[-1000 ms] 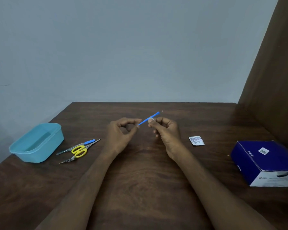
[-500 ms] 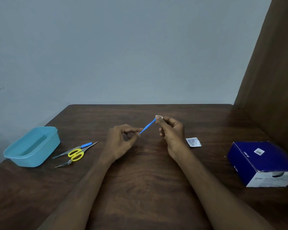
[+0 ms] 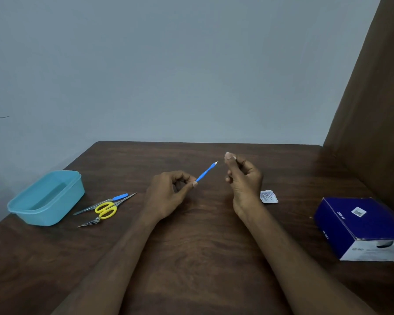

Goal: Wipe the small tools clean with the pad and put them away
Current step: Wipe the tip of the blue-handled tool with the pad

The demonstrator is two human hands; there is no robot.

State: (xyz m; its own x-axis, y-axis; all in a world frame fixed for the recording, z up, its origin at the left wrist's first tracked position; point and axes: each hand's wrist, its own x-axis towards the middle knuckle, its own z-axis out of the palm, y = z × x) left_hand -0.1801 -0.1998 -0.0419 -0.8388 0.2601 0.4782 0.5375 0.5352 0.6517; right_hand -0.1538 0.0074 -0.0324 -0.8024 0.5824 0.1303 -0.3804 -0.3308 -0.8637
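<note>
My left hand pinches the lower end of a thin blue tool, whose pointed metal tip angles up and to the right above the table. Just right of that tip, and apart from it, my right hand pinches a small pale pad between thumb and fingertips. Yellow-handled scissors, steel tweezers and another blue-handled tool lie together on the table at the left. A teal plastic container stands open at the far left.
A torn white sachet lies by my right wrist. A dark blue cardboard box sits at the right near a brown side wall. The dark wooden table ends at a grey wall behind.
My right hand slid the pad up the blue tool from its middle to the tip, then came off it to the right. The left hand kept its hold.
</note>
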